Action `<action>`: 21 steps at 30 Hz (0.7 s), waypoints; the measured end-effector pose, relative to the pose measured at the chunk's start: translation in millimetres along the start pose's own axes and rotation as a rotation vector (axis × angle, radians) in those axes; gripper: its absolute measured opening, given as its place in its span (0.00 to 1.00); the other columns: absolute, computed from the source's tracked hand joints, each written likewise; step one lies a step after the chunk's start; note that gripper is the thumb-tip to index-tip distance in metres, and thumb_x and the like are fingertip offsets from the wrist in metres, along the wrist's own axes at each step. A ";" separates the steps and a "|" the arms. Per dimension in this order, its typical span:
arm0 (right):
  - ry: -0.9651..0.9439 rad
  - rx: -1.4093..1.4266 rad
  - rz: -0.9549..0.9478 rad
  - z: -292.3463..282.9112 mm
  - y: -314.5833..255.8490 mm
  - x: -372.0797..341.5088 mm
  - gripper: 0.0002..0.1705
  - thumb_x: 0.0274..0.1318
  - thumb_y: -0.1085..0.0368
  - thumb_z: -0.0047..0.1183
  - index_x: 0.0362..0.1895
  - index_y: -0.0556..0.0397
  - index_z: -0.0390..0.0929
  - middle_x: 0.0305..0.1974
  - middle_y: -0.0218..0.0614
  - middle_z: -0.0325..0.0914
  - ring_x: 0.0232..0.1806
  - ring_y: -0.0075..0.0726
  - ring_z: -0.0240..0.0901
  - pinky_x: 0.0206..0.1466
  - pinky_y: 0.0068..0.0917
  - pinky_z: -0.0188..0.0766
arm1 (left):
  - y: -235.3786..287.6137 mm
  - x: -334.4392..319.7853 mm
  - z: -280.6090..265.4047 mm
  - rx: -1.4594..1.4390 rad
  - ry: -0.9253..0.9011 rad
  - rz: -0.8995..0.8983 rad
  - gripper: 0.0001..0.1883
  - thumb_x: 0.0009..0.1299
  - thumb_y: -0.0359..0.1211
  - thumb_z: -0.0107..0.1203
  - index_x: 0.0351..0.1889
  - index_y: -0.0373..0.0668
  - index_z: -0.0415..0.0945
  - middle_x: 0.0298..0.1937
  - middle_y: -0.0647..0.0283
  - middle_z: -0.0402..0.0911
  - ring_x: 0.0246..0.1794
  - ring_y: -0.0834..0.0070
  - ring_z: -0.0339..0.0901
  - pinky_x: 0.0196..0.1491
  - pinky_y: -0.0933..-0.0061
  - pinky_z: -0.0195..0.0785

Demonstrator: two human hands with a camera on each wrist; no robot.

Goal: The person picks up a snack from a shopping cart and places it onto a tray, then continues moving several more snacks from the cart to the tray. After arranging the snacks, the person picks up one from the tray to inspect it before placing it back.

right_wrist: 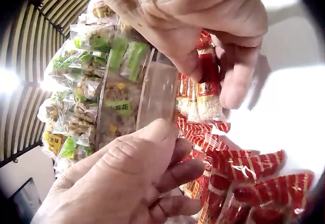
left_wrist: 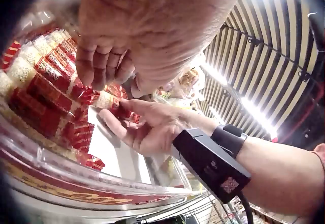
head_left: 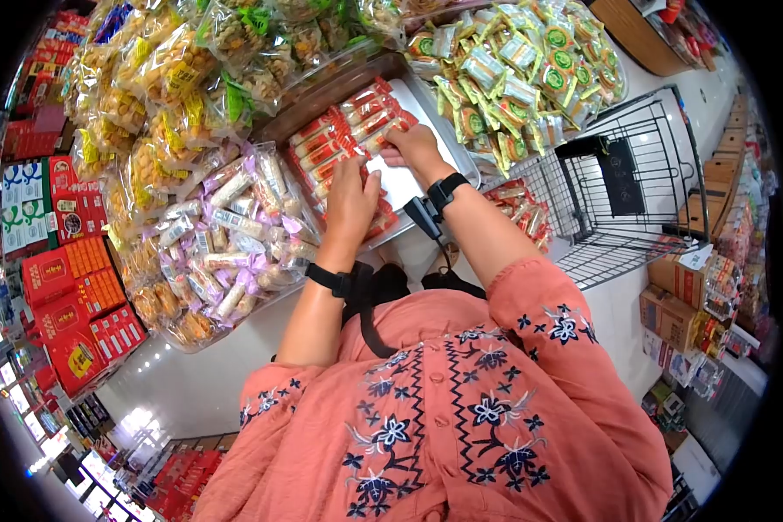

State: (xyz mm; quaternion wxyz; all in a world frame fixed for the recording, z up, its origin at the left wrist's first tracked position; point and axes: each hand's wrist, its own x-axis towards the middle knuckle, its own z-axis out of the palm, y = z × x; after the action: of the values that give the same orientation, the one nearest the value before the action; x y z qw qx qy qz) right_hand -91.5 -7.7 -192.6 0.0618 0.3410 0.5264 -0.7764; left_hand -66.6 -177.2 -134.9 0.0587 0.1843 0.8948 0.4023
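Rows of red-and-clear wrapped snack bars (head_left: 320, 150) lie in a white-bottomed bin (head_left: 419, 103). My right hand (head_left: 418, 150) is over the bin's right part. In the right wrist view its thumb and fingers pinch one red-wrapped snack bar (right_wrist: 207, 74) at the end of a row. My left hand (head_left: 350, 202) is just left of it, above the nearer bars. The left fingers (right_wrist: 177, 175) are loosely bent beside the packets, with nothing seen gripped. Bars and hand overlap in the left wrist view, where the left palm (left_wrist: 147, 25) fills the top.
Bagged snacks with yellow and green labels (head_left: 170, 78) are heaped at the back left. Purple-wrapped rolls (head_left: 235, 226) lie nearer on the left, green-and-yellow packets (head_left: 522, 74) on the right. A wire shopping cart (head_left: 644, 165) stands at right, with red packets (head_left: 524, 213) beside my right forearm.
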 end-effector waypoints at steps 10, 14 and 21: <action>-0.020 -0.012 0.119 -0.1 1.9 3.5 0.21 0.59 0.58 0.62 0.43 0.66 0.77 0.35 0.52 0.83 0.27 0.47 0.83 0.26 0.38 0.83 | -6.1 14.8 14.4 0.144 0.008 0.172 0.18 0.68 0.34 0.58 0.55 0.37 0.75 0.49 0.48 0.79 0.52 0.49 0.73 0.57 0.55 0.66; -0.026 -0.039 0.137 -2.6 6.3 6.6 0.22 0.60 0.56 0.62 0.44 0.64 0.75 0.34 0.50 0.82 0.25 0.45 0.81 0.25 0.38 0.81 | 3.5 15.4 14.9 0.242 -0.024 0.163 0.19 0.67 0.33 0.58 0.56 0.39 0.75 0.52 0.51 0.79 0.55 0.50 0.72 0.59 0.55 0.64; -0.098 -0.082 0.127 -11.2 5.0 0.8 0.22 0.64 0.53 0.56 0.45 0.62 0.74 0.34 0.44 0.80 0.27 0.41 0.80 0.28 0.36 0.81 | 4.2 16.8 22.9 0.434 -0.009 0.234 0.19 0.66 0.33 0.58 0.54 0.38 0.75 0.57 0.57 0.78 0.56 0.57 0.71 0.57 0.55 0.63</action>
State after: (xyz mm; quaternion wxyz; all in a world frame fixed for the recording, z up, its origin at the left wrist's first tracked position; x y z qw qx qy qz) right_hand -84.6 0.0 -199.3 0.1506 0.3323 0.5313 -0.7646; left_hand -75.2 -152.3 -146.4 -0.0253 0.2967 0.9326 0.2040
